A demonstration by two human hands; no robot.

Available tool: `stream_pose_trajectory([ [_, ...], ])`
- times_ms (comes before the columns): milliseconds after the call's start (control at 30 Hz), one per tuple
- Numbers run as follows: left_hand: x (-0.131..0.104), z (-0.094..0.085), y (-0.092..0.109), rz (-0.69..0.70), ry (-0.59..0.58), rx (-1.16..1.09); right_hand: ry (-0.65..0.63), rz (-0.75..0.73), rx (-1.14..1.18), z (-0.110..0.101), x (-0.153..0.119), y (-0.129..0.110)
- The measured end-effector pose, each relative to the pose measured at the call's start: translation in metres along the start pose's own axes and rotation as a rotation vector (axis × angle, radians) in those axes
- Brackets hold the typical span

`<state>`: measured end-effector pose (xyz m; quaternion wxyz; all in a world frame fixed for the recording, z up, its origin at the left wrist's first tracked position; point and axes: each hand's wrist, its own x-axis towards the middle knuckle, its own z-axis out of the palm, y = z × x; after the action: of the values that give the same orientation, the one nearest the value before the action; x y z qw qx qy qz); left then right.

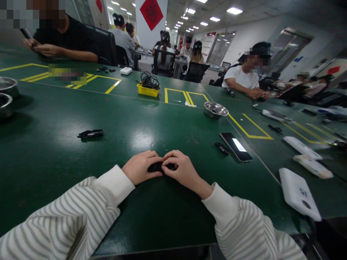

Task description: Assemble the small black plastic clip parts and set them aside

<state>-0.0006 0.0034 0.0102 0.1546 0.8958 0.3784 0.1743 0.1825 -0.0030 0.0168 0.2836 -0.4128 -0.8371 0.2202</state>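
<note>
My left hand [143, 167] is closed around one end of a small black part [155, 167], low over the green table [162, 213]. Thumb and fingers of my right hand [181, 169] pinch the other end of the same part. Both hands nearly touch, and much of the part is hidden by the fingers, so its exact kind does not show. To the left lies a black glossy piece [91, 134], apart from my hands. A smaller black piece [222, 148] rests to the right, beside a phone [236, 146] with a lit screen.
A metal bowl [216, 109] stands ahead to the right, and a yellow tray [148, 90] of black cables at the back. White power banks [299, 193] lie at the right edge. More metal bowls [8, 86] are far left. Co-workers [244, 77] sit across the table.
</note>
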Motion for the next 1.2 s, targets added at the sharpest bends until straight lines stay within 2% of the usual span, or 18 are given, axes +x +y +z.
stream_pose_trajectory([
  [300,0.000,0.000,0.001,-0.020,-0.014,0.004,0.015,-0.018,-0.049,0.003,0.001,-0.002],
  [600,-0.001,0.001,-0.002,0.019,0.018,-0.226,0.015,0.000,-0.052,0.005,-0.002,0.000],
  [1000,-0.003,0.003,-0.010,0.185,0.074,-0.132,0.044,0.042,-0.029,0.006,-0.002,-0.001],
  [1100,-0.002,0.003,-0.011,0.197,0.077,-0.091,0.044,0.053,-0.014,0.001,-0.001,0.001],
  [1200,-0.002,0.004,-0.011,0.200,0.086,-0.064,0.108,0.134,-0.036,-0.009,0.001,0.008],
])
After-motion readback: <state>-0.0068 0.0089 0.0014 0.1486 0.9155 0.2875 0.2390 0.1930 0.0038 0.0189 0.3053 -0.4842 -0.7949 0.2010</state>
